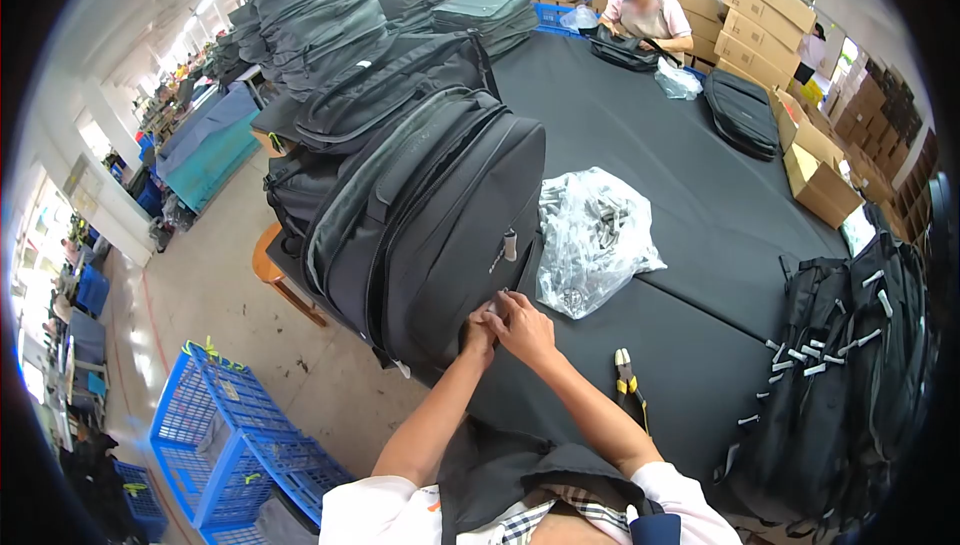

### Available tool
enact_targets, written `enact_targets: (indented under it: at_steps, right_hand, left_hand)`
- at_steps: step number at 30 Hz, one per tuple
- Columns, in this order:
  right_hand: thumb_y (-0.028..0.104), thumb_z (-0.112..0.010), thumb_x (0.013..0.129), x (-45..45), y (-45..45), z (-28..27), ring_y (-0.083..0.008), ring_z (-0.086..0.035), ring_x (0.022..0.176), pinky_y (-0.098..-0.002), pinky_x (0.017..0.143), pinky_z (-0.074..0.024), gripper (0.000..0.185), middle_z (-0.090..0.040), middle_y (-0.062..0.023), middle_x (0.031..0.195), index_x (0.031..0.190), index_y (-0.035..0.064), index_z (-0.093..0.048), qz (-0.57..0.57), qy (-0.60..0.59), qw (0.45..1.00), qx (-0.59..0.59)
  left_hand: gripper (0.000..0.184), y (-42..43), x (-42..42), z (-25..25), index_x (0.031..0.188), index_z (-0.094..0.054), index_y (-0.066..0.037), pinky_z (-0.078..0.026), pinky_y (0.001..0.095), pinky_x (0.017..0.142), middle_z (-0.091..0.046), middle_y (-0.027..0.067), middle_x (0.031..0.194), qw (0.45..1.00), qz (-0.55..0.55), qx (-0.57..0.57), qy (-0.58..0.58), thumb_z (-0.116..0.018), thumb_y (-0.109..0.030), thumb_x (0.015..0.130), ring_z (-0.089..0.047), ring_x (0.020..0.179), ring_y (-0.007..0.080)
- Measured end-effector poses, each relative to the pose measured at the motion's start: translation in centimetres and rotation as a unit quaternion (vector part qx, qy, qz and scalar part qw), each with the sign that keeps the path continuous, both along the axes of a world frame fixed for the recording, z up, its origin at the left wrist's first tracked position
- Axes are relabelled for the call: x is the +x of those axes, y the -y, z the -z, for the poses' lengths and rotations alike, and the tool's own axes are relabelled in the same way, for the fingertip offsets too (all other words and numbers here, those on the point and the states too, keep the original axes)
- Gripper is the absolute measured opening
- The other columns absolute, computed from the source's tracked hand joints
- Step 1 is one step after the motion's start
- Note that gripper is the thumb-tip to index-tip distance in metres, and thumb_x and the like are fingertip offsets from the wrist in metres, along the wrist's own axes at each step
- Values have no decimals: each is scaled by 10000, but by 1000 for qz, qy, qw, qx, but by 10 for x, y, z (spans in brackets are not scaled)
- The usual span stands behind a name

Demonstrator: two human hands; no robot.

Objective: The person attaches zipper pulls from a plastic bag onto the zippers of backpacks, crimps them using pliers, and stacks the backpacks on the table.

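Observation:
A black backpack lies before me at the near end of a pile of bags, its main opening partly unzipped. My left hand is closed at the lower right edge of its front panel. Touching it, my right hand pinches with thumb and forefinger; what the fingers hold is too small and hidden to name. Just above them, a pale wrapped zipper pull hangs on the front panel. To the right of my hands lies a clear plastic bag full of small greyish pieces. Pliers with yellow-and-black handles lie nearer to me.
Black backpacks with white-wrapped pulls stand at the right. Stacked bags rise at the back left. Across the black-covered table a person handles a bag near cardboard boxes. A blue crate stands on the floor, lower left.

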State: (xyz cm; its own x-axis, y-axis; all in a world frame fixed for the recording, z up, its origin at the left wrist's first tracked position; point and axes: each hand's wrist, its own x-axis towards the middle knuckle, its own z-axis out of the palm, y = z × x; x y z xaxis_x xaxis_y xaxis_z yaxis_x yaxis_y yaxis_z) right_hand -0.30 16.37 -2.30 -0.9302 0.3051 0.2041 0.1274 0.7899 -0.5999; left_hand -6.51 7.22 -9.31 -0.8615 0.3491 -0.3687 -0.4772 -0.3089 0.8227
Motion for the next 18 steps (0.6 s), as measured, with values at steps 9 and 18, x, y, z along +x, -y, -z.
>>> enact_targets:
  at_steps: [9,18]
  right_hand:
    - [92,-674,739,100,-35,13,-230,-608,874,-322,692,-504,479,-479,-128,1202,1186,56,-505,22,-81,990,-117]
    - [302,-740,681,246,-60,72,-327,-319,1210,-461,968,-252,803,-348,-162,1315,1340,91,-331,321,152,927,120]
  left_hand:
    - [85,-8,-1,-19,849,-615,-77,-339,210,554,-525,-58,711,997,-37,-55,-36,-621,-161,842,-430,604,48]
    - [235,-6,-6,-18,915,-604,-78,-387,166,637,-555,-47,848,999,-17,-28,13,-624,-304,854,-486,727,42]
